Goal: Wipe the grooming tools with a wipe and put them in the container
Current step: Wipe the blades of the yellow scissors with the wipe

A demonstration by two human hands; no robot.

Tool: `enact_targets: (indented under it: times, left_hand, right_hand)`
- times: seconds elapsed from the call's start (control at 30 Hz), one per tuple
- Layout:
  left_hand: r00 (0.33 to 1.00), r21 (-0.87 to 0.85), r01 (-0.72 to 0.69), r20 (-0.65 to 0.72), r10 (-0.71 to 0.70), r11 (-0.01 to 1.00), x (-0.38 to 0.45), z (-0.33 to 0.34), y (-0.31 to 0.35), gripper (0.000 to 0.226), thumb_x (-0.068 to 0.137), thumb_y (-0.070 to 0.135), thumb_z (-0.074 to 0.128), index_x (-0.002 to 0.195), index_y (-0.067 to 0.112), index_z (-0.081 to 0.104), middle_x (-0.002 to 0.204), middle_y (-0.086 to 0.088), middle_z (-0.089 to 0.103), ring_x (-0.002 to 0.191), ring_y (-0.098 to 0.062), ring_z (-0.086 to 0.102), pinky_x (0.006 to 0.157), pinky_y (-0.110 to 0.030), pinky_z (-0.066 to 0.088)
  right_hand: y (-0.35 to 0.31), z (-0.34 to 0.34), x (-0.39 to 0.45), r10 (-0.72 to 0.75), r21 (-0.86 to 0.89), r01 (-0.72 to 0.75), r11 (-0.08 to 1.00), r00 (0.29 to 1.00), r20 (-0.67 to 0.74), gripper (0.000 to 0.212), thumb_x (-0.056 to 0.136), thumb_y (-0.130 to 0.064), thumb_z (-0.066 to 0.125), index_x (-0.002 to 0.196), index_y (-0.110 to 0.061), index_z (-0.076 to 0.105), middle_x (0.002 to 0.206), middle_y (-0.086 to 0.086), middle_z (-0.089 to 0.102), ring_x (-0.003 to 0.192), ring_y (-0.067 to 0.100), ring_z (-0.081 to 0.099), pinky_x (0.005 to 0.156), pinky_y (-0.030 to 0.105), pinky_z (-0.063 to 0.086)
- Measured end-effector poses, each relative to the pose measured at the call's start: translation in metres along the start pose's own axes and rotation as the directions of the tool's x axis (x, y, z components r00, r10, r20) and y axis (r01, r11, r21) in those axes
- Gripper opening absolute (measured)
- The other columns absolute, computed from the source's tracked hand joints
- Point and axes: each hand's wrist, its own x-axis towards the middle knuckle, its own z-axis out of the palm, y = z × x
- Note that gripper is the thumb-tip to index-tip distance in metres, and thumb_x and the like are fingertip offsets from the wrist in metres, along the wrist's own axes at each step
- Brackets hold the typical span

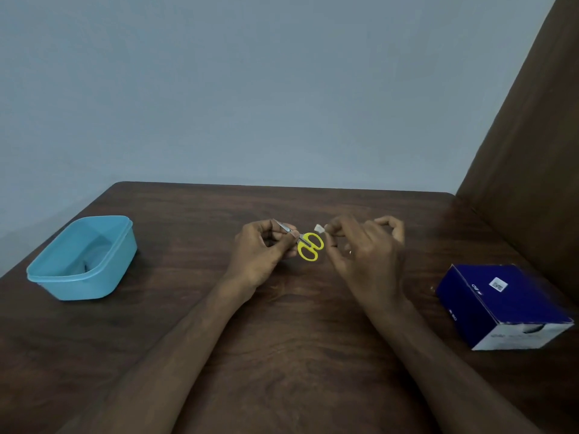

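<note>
Two hands over one dark wooden table (282, 324), both mine, working near its middle.

Item: small scissors (302, 242), yellow loop handles, short metal blades. My left hand (263, 255) grips them by the blades, fingers and thumb pinched around the metal; the blade tips poke out past my fingers toward the far left, the handles stick out toward my right hand. They are held up off the table top.

Item: small white wipe (319, 228), only a scrap showing. My right hand (363, 255) pinches it at the fingertips, just beside the yellow handles; whether it touches them I cannot tell. The hand is blurred.

Item: light blue plastic container (83, 261), rectangular, lidless, standing at the left side of the table, well apart from my hands. Something small and dark lies at its bottom; too dim to name.

Item: dark blue cardboard box (501, 305), white label on top, white printed end facing me, near the right edge of the table.

Backdrop: pale grey-blue wall (250, 89); brown panel (532, 151) at far right.
</note>
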Motion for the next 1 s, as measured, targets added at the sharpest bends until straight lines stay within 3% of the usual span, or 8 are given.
enact_targets:
  times: [0.13,0.33,0.47,0.53,0.63,0.8,0.9,1.0]
  left_hand:
    - [1.000,0.008,-0.003,-0.008,0.003,1.000,0.001,-0.001,-0.001,0.007,0.095,0.004,0.079,0.089,0.000,0.077,0.082,-0.009,0.078,0.073,-0.011,0.075,0.070,-0.021,0.061]
    - [0.999,-0.034,-0.010,-0.031,0.009,0.999,0.005,-0.004,-0.004,0.006,0.096,0.010,0.078,0.095,0.005,0.080,0.079,-0.006,0.078,0.072,-0.012,0.074,0.071,-0.022,0.060]
    - [0.999,-0.077,-0.029,-0.021,0.028,0.997,0.005,-0.003,-0.004,0.006,0.097,0.010,0.078,0.097,0.005,0.079,0.075,-0.003,0.077,0.071,-0.013,0.073,0.073,-0.023,0.062]
    - [0.999,-0.117,-0.036,-0.012,0.035,0.993,0.004,-0.003,-0.002,0.005,0.097,0.010,0.077,0.098,0.005,0.078,0.077,-0.004,0.077,0.072,-0.014,0.073,0.075,-0.024,0.063]
    - [0.999,-0.173,-0.050,0.004,0.052,0.984,0.002,-0.004,0.001,0.006,0.098,0.008,0.074,0.101,0.003,0.077,0.079,-0.006,0.076,0.069,-0.011,0.071,0.072,-0.021,0.061]
    - [0.994,-0.163,-0.062,0.084,0.076,0.985,0.000,0.001,0.005,0.007,0.097,0.007,0.075,0.102,0.004,0.077,0.084,-0.005,0.078,0.070,-0.007,0.069,0.070,-0.020,0.060]
    - [0.991,-0.159,-0.060,0.107,0.078,0.985,0.000,0.001,0.006,0.007,0.097,0.008,0.074,0.103,0.006,0.077,0.085,-0.005,0.078,0.072,-0.007,0.070,0.070,-0.019,0.059]
    - [0.993,-0.142,-0.057,0.099,0.071,0.988,0.000,0.001,0.004,0.006,0.098,0.006,0.074,0.103,0.003,0.076,0.083,-0.002,0.077,0.071,-0.005,0.070,0.069,-0.018,0.058]
  right_hand:
    - [-0.010,0.005,-0.006,-0.039,0.173,-0.013,0.985,0.955,0.293,0.015,0.087,-0.027,0.074,0.098,-0.029,0.063,0.079,-0.014,0.076,0.070,0.015,0.074,0.072,0.041,0.056]
    - [-0.004,0.004,-0.007,0.134,-0.001,-0.154,0.988,0.854,0.503,0.030,0.085,-0.037,0.071,0.110,-0.035,0.054,0.094,-0.021,0.075,0.092,0.017,0.075,0.065,0.032,0.051]
    - [-0.006,0.004,-0.006,0.359,0.148,-0.430,0.891,0.864,0.354,0.035,0.081,-0.030,0.080,0.107,-0.035,0.056,0.082,-0.025,0.074,0.065,0.009,0.068,0.062,0.032,0.053]
    - [-0.005,0.008,-0.005,0.511,0.304,-0.597,0.743,0.798,0.318,0.034,0.082,-0.021,0.082,0.104,-0.029,0.058,0.081,-0.019,0.077,0.052,0.009,0.065,0.061,0.032,0.054]
    - [-0.003,0.016,-0.006,0.666,0.487,-0.795,0.362,0.586,0.462,0.026,0.089,-0.008,0.079,0.101,-0.024,0.062,0.083,-0.004,0.080,0.059,0.015,0.075,0.066,0.040,0.063]
    - [-0.014,0.016,-0.001,0.583,0.539,-0.828,-0.157,0.363,0.727,0.020,0.092,0.005,0.074,0.099,-0.011,0.065,0.085,0.004,0.078,0.072,0.017,0.072,0.065,0.025,0.059]
    - [-0.014,0.013,0.005,0.439,0.498,-0.756,-0.425,0.308,0.844,0.020,0.097,0.010,0.057,0.100,-0.009,0.063,0.094,0.011,0.080,0.079,0.019,0.076,0.068,0.026,0.064]
    - [-0.009,0.012,0.007,0.379,0.507,-0.748,-0.429,0.361,0.852,0.020,0.099,0.006,0.050,0.102,-0.008,0.065,0.090,0.010,0.078,0.079,0.018,0.074,0.071,0.027,0.063]
